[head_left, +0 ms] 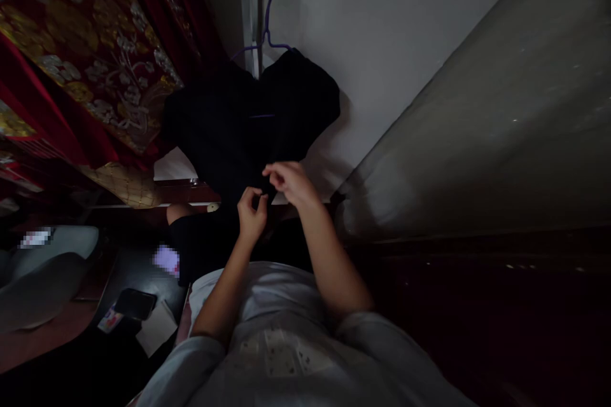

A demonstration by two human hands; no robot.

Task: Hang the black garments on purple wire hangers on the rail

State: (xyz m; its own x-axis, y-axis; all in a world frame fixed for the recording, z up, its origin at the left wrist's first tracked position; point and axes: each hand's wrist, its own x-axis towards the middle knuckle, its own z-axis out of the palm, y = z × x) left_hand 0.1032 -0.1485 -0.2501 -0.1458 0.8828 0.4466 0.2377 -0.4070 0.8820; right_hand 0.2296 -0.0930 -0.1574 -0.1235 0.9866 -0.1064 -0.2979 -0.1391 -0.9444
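A black garment (248, 108) hangs in front of me on a purple hanger (268, 35). At its lower front, my left hand (252, 215) is closed in a pinch, thumb and forefinger on the dark cloth. Just above and to the right, my right hand (290, 182) has its fingers bent together, the forefinger pointing left across the cloth. Anything between the right fingertips is too small and dark to make out. The two hands are close together but apart. Folds in the black cloth are hard to see in the dim light.
Red embroidered cloth (95, 44) hangs at the left. A pale wall (391, 19) stands behind the garment, with a large greyish covered surface (487, 140) at the right. At lower left are a phone (136, 304), white paper (156, 329) and a grey chair (57, 267).
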